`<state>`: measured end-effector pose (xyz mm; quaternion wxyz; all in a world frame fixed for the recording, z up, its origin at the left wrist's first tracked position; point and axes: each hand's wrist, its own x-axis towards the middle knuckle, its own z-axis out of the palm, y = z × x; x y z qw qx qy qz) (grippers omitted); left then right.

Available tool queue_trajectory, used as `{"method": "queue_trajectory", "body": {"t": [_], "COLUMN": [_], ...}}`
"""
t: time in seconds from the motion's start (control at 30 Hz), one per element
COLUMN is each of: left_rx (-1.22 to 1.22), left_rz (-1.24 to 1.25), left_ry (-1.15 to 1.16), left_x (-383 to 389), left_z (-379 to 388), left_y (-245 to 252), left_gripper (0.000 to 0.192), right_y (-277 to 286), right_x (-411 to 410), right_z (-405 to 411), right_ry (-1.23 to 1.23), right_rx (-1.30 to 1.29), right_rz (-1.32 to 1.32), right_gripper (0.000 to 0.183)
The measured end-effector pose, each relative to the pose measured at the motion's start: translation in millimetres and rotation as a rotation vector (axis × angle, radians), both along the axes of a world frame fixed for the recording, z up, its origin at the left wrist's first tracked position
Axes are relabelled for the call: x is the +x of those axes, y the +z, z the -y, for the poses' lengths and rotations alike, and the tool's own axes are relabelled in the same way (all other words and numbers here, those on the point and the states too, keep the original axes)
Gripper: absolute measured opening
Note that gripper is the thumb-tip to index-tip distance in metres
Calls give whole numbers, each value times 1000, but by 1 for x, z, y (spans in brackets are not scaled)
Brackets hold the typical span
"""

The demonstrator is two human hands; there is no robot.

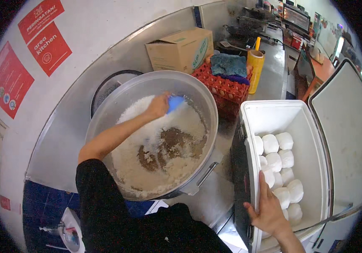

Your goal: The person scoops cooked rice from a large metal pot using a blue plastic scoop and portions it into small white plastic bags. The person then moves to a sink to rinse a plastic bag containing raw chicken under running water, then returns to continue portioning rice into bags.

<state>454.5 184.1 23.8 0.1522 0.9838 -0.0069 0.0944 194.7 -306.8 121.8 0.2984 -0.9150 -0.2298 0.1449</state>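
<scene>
My left hand (159, 106) is closed around a blue scoop or scraper (175, 103) inside a large round metal basin (174, 81). White flour-like powder (136, 118) spreads over the basin's bottom, with clumps near its front. Amid the powder is a brown patch (176, 139); whether it is an ingredient or bare bottom I cannot tell. My right hand (271, 210) rests across the near-left rim of an insulated cooler box (308, 189), fingers extended and thumb apart on the outer side. Several rounded white lumps, perhaps dough (274, 162), sit stacked inside the box.
Behind the basin stand a cardboard box (177, 53) and red egg trays (220, 83) topped by a folded blue-green towel (228, 64). Beside them rises a yellow tube (255, 72). The cooler's lid (346, 132) stands raised at the right. A steel counter (212, 193) runs underneath.
</scene>
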Motion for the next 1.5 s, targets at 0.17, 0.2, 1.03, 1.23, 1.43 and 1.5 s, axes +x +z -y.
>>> {"method": "queue_trajectory", "body": {"t": [0.17, 0.2, 1.03, 1.23, 1.43, 1.5], "left_rx": [-155, -170, -342, -527, -821, -909], "left_rz": [-97, -152, -856, -1021, -1076, -1121], "left_ry": [-72, -63, -414, -272, -192, -195], "left_x": [-8, -10, -150, -209, -229, -226], "left_z": [31, 38, 91, 58, 37, 37], "left_y": [-13, -15, -21, 59, 120, 135], "left_gripper": [23, 23, 28, 35, 34, 34], "right_y": [5, 3, -14, -11, -14, -15], "right_x": [4, 3, -8, -6, -11, -12], "right_z": [-9, -9, -26, -29, -22, -15], "right_ry": [-35, -38, -116, -85, -103, -124], "right_rx": [-70, -78, -11, 82, 53, 22], "right_rz": [-84, -64, 174, 165, 281, 263], "right_gripper": [100, 100, 90, 87, 85, 85]}}
